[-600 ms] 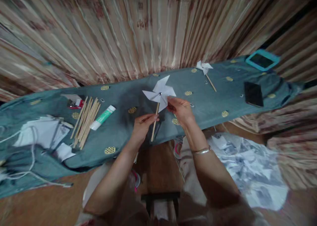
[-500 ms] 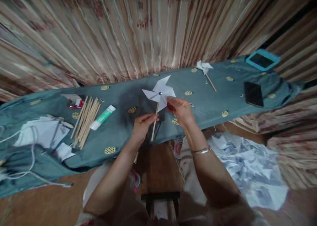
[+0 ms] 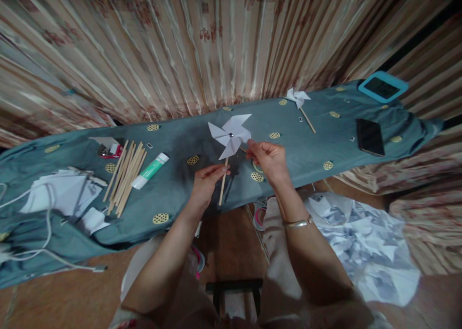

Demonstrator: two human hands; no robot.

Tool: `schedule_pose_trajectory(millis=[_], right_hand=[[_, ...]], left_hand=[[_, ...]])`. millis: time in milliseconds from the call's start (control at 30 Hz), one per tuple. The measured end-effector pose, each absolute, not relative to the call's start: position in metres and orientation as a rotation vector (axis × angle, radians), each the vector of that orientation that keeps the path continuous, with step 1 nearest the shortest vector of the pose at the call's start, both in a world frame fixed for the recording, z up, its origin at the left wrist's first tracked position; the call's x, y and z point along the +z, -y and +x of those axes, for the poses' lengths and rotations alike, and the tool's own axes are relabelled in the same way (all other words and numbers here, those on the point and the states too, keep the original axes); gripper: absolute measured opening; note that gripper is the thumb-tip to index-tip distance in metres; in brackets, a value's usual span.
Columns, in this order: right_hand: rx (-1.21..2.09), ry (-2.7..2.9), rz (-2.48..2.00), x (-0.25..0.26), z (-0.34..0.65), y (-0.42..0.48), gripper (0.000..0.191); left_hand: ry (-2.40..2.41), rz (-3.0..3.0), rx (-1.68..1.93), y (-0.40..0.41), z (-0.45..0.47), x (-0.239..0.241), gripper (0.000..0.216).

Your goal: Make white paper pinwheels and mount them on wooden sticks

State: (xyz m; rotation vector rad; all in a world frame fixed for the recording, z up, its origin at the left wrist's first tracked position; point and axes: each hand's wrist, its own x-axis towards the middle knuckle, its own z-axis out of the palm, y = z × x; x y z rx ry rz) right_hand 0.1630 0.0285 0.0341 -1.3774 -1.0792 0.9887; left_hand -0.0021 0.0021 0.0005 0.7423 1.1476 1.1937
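Observation:
A white paper pinwheel (image 3: 236,127) with a shiny round pin at its centre stands on a thin wooden stick (image 3: 224,187), held above the cloth. My left hand (image 3: 206,182) is closed, pinching that stick below the blades between thumb and fingers. At the pinwheel's right side, my right hand (image 3: 267,159) has its fingers curled together, with thumb and forefinger at the edge of one blade; its other fingertips are partly hidden. Farther back on the right lies a second white pinwheel (image 3: 298,97) on its stick.
On the green cloth (image 3: 173,184), wooden sticks (image 3: 126,177), a glue tube (image 3: 150,170), a red-edged box of pins (image 3: 110,148) and white paper pieces (image 3: 65,192) lie left. A phone (image 3: 370,136) and blue-framed tablet (image 3: 384,87) lie right. Below is a bag of paper (image 3: 361,242).
The pinwheel's blades have turned a little on the pin. My right hand has shifted slightly right, while my left hand keeps its hold on the stick.

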Motion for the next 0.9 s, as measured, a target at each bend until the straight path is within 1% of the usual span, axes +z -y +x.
schedule_pose_trajectory(millis=[67, 133, 200, 267, 467, 700, 900], right_hand=[[0.813, 1.100, -1.391, 0.033, 0.173, -0.030, 0.043], [0.628, 1.111, -1.405, 0.032, 0.181, -0.033, 0.033], [0.546, 1.101, -1.391, 0.031, 0.186, -0.038, 0.028], [0.607, 1.067, -1.349, 0.029, 0.186, -0.042, 0.030], [0.980, 0.952, -1.269, 0.027, 0.177, -0.050, 0.042], [1.081, 0.876, -1.231, 0.030, 0.172, -0.047, 0.039], [1.149, 0.850, -1.225, 0.031, 0.167, -0.044, 0.042]], left_hand=[[-1.149, 0.736, 1.186, -0.002, -0.002, 0.001, 0.035], [-1.147, 0.741, 1.168, -0.001, -0.002, 0.002, 0.036], [-1.136, 0.759, 1.149, 0.001, -0.001, 0.001, 0.036], [-1.127, 0.785, 1.134, 0.002, -0.001, 0.000, 0.035], [-1.154, 0.830, 1.083, 0.002, 0.000, -0.001, 0.034], [-1.158, 0.818, 1.095, 0.002, 0.001, 0.000, 0.035], [-1.159, 0.817, 1.123, 0.002, 0.000, 0.000, 0.034]])
